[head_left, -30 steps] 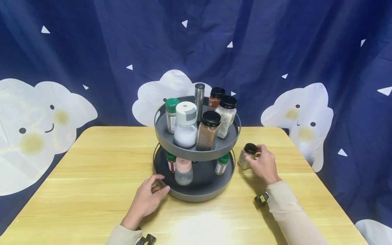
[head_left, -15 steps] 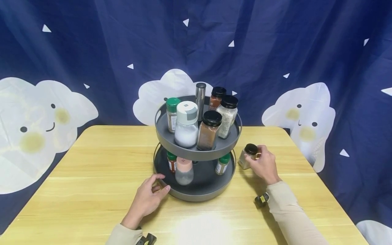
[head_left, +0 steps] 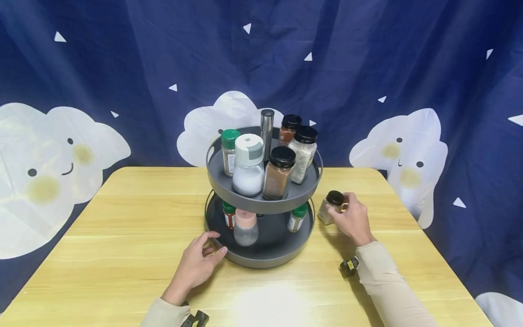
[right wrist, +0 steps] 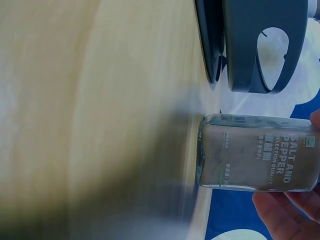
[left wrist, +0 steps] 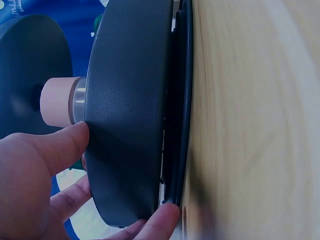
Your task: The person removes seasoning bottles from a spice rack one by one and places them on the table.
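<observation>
My left hand (head_left: pixel 197 263) holds the left front edge of a dark grey two-tier turntable (head_left: pixel 265 261). In the left wrist view, its thumb (left wrist: pixel 75 137) is at the lower tray's top rim and its fingertips (left wrist: pixel 167 215) reach round the wall to the base. To the right of the turntable, my right hand (head_left: pixel 350 220) grips a square glass spice jar (head_left: pixel 328 213) with a black lid, between thumb and fingers. The jar stands on the table, and its label reads "salt and pepper" in the right wrist view.
The upper tray (head_left: pixel 245 200) carries a green-lidded jar (head_left: pixel 229 152), a white-capped shaker (head_left: pixel 248 168) and several black-lidded jars (head_left: pixel 278 175). Below stand a pink-capped shaker (head_left: pixel 246 229) and two green-lidded jars (head_left: pixel 296 220). A blue curtain (head_left: pixel 327 68) hangs behind the wooden table (head_left: pixel 122 236).
</observation>
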Demonstrator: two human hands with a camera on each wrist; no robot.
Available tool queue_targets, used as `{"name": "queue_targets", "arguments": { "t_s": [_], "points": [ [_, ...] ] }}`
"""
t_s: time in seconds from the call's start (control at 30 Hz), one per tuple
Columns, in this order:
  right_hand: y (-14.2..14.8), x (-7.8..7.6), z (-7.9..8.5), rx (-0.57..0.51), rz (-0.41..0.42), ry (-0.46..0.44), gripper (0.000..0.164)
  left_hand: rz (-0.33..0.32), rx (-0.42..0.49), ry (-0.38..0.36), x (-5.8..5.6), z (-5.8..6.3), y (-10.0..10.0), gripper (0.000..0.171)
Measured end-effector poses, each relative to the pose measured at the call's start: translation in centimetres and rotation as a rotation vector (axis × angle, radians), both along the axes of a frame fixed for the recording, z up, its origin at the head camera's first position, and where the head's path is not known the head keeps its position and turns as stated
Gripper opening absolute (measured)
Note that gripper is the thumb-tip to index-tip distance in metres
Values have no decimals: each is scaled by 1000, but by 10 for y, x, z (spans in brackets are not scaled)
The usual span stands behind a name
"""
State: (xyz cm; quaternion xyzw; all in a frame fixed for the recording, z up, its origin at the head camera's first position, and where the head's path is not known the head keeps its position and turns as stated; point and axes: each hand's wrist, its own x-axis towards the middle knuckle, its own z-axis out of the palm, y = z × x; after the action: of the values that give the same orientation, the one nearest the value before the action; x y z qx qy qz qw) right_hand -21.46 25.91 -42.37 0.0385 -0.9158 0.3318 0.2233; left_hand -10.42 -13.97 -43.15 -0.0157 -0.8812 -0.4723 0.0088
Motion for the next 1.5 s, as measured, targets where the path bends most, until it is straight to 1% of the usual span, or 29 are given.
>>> {"name": "queue_targets", "arguments": {
  "t_s": [0.27, 0.47, 0.57, 0.77, 0.93, 1.1, 1.23, 1.33, 1.5],
  "points": [
    [0, 2, 1, -3, 20, 9, 47, -4, 0, -6, -1, 1, 0, 40],
    [-2, 4, 7, -27, 32, 10, 48, -1, 1, -6, -2, 2, 0, 40],
    [-3, 3, 12, -44, 33, 27, 48, -2, 0, -1, -2, 2, 0, 40],
    [-5, 3, 24, -23, 36, 95, 51, 0, -7, 0, -2, 3, 0, 40],
    [-7, 3, 33, -9, 38, 156, 49, 3, -11, 0, -1, 3, 0, 40],
    [-11, 4, 37, -10, 50, 224, 45, 2, -5, 0, -1, 3, 1, 39],
    [-17, 7, 38, -8, 78, 301, 42, 0, -3, -2, -1, 1, 1, 39],
    [-23, 10, 39, -11, 125, 345, 40, 0, -4, -7, -1, 1, 1, 40],
    [-34, 13, 36, -14, 220, 373, 37, 0, -3, -14, 0, 0, 1, 40]
  ]
}}
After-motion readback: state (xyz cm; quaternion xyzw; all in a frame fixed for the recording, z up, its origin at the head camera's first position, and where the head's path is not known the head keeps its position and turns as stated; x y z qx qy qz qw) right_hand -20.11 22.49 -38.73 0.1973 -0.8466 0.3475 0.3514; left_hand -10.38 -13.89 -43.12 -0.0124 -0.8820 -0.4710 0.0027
